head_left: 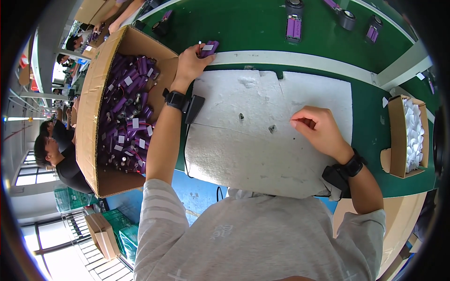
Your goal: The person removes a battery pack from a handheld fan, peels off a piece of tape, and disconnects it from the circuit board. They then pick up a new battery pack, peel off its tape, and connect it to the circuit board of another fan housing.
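My left hand (191,65) is closed on a purple battery pack (209,48) with a white label patch, at the white metal rail beyond the foam sheet. Under that forearm stands a large cardboard box (89,117) with a heap of purple battery packs (129,105), many bearing white patches and wires. My right hand (321,129) hovers over the right half of a white foam sheet (243,150). Its thumb and fingers are pinched together; whatever they hold, if anything, cannot be made out. Both wrists wear black straps with black modules.
On the green table, a small cardboard box (397,136) of white pieces stands at the right. Beyond the white rail (300,57) lie black-capped devices with purple cells (294,28). Other people sit along the left, and a co-worker's arms (124,16) reach in at the upper left.
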A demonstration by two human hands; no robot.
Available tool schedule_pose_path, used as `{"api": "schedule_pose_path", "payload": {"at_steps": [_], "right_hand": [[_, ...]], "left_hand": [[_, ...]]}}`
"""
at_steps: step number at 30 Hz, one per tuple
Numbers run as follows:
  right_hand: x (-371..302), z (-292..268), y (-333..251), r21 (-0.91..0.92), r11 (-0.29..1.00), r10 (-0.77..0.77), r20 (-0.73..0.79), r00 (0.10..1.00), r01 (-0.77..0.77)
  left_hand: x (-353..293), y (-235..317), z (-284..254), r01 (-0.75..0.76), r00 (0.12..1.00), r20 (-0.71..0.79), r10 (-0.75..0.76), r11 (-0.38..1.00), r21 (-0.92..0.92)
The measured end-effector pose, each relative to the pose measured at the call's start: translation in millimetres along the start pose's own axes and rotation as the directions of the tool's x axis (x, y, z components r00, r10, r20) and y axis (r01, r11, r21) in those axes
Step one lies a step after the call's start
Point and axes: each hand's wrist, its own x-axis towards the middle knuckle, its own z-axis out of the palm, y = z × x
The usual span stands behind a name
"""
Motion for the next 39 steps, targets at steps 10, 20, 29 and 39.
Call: {"api": "schedule_pose_path", "payload": {"at_steps": [10,20,29,39], "right_hand": [[5,17,-13,0.407,0.903,0.094,-0.499,0.861,0.137],[0,-11,-3,0.140,0.962,0.240,-0.008,0.971,-0.236],[-4,2,-9,0.448,0.880,0.166,0.015,0.986,-0.155],[-6,0,-1,0.268,0.962,0.052,0.040,0.998,-0.061]], "left_hand": [[-70,132,-22,-0.348,0.854,0.240,0.460,0.851,-0.393],[-101,141,57,0.199,0.868,0.304,0.392,0.285,-0.938],[-117,148,68,-0.048,0.918,0.053,0.393,0.242,-0.969],[-123,147,60,-0.245,0.830,0.090,0.551,0.505,-0.827]]}}
